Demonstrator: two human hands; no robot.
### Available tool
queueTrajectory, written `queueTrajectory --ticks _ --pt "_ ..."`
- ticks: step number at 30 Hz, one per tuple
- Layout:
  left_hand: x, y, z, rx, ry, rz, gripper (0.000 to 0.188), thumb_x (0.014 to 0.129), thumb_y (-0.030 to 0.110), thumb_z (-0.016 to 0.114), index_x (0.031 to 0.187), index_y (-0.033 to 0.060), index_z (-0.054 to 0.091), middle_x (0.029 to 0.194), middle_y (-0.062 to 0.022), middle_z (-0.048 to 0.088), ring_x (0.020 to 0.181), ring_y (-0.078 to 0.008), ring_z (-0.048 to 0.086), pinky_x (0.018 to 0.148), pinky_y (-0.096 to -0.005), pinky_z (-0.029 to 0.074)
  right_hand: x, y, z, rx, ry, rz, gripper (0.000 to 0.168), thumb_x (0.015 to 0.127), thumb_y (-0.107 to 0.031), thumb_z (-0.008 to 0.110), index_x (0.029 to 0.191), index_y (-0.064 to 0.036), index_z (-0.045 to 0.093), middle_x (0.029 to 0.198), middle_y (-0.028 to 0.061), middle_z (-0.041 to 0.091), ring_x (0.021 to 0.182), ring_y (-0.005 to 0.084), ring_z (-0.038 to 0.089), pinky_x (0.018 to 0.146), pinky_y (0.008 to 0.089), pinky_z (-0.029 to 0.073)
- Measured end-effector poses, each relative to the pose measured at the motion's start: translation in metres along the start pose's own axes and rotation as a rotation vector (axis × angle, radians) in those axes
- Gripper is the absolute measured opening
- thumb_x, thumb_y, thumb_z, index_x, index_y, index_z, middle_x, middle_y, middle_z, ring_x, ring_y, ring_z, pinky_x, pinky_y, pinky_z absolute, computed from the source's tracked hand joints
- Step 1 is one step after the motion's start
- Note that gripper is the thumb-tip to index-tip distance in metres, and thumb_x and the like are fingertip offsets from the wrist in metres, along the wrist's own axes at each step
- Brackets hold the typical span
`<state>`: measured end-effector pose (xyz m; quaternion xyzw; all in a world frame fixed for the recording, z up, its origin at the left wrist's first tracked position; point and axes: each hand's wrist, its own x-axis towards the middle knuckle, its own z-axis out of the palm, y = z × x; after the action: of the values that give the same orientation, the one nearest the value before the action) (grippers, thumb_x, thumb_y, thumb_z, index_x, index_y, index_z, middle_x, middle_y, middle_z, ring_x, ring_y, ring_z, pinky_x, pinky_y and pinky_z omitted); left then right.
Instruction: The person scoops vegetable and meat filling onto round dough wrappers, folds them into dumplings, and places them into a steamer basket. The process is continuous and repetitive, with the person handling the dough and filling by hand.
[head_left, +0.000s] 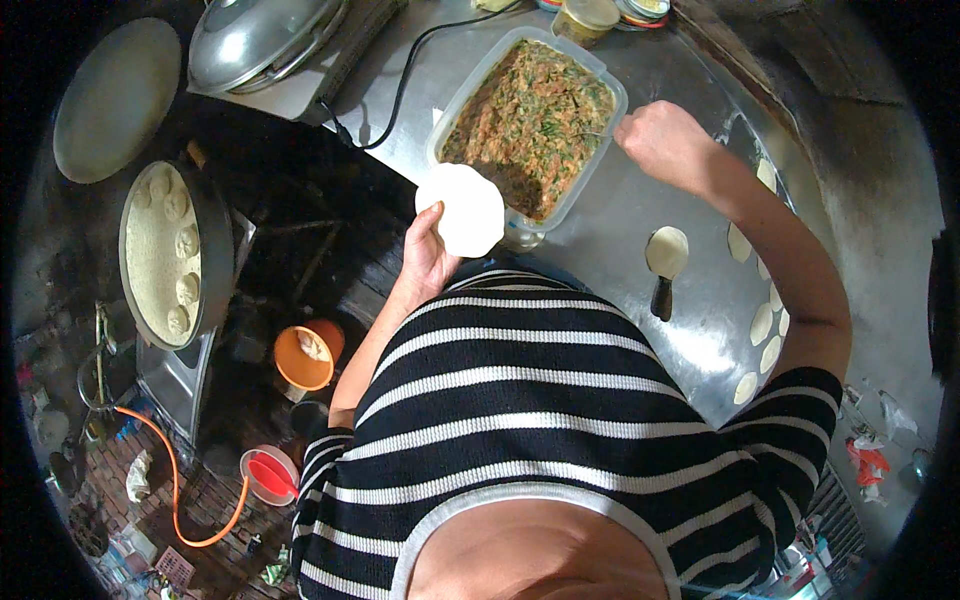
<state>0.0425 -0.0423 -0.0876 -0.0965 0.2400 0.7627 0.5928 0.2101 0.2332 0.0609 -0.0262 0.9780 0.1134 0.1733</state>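
My left hand (429, 251) holds a thin round dough wrapper (469, 214), with the thumb on top near its left edge. Just beyond it is a clear plastic tub (621, 105) of chopped filling (525, 112), orange-brown with green bits. At the tub's right rim my right hand (660, 139) is closed around the end of a thin metal utensil (592, 133), whose tip is in the filling. The fingers hide its handle. On the metal table (600, 300) lies a dark handle (661, 300), with a pale round piece (667, 251) at its upper end.
Several dough rounds (761, 322) line the table's right edge. A steamer pan (180, 285) with several pleated buns stands at left, below a large lid (116, 101). A domed metal lid (255, 37), black cable (401, 97) and lidded jar (585, 21) are at the back; an orange bucket (304, 356) is lower left.
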Motion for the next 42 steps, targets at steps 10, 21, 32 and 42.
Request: queueTrajectory --ticks 10,21,32,42 --pt "-0.006 0.007 0.005 -0.104 -0.054 0.02 0.051 0.083 0.024 0.057 0.127 0.0022 0.043 0.125 -0.0144 0.052 0.114 -0.0323 0.051 0.098 -0.0497 0.04 0.008 -0.016 0.002 0.219 -0.035 -0.072 0.008 0.069 -0.004 0.058 0.075 -0.002 0.062 0.07 0.0136 0.061 0.071 0.0285 0.063 0.061 0.0378 0.05" --pt "0.007 0.041 0.077 0.126 0.118 0.189 0.047 0.088 0.034 0.05 0.123 0.0036 0.046 0.126 -0.0122 0.051 0.115 -0.0282 0.05 0.099 -0.0477 0.038 -0.026 -0.042 -0.015 1.246 0.348 0.494 0.019 0.086 -0.005 0.055 0.102 0.002 0.062 0.084 0.0088 0.064 0.067 0.013 0.058 0.061 0.0275 0.047" --pt "0.046 0.011 0.117 -0.124 -0.078 -0.031 0.046 0.099 0.033 0.023 0.129 0.0008 0.036 0.129 -0.0155 0.046 0.121 -0.0297 0.044 0.105 -0.0468 0.032 0.019 -0.133 0.04 0.565 0.707 0.597 0.054 0.073 0.004 0.057 0.124 -0.011 0.053 0.081 0.0095 0.046 0.075 0.0275 0.053 0.066 0.0384 0.047" --pt "0.038 0.032 0.119 0.044 -0.183 -0.125 0.046 0.098 0.037 0.029 0.127 0.002 0.038 0.127 -0.0174 0.048 0.115 -0.0309 0.05 0.101 -0.0474 0.038 0.003 -0.1 -0.011 0.59 0.742 0.458 0.038 0.078 0.001 0.054 0.114 -0.01 0.06 0.075 0.0098 0.048 0.068 0.0277 0.056 0.06 0.0384 0.047"
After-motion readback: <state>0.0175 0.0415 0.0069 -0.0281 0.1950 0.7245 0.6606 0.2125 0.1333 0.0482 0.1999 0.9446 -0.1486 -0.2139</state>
